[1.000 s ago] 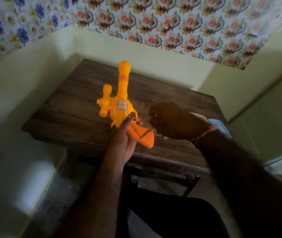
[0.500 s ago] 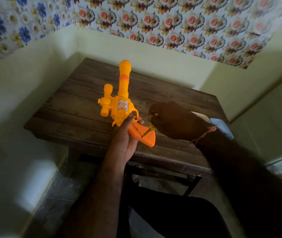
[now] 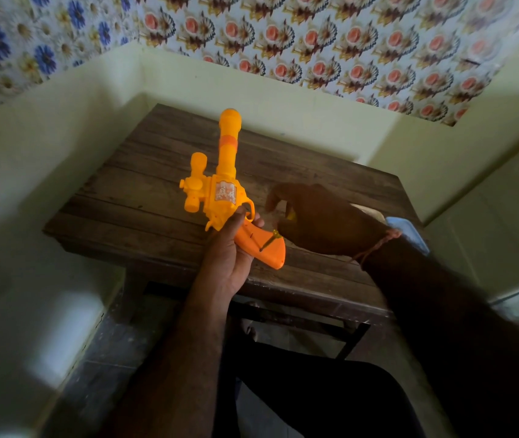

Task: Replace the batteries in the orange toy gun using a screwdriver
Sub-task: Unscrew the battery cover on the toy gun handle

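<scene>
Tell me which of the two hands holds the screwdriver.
The right hand grips the screwdriver, its tip on the toy gun's orange grip. The left hand holds the gun itself from below.

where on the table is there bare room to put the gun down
Bare wood lies on the table's left half, between its left edge and the toy gun, and along the far edge. The right side is crowded: right hand, screwdriver, blue cloth.
</scene>
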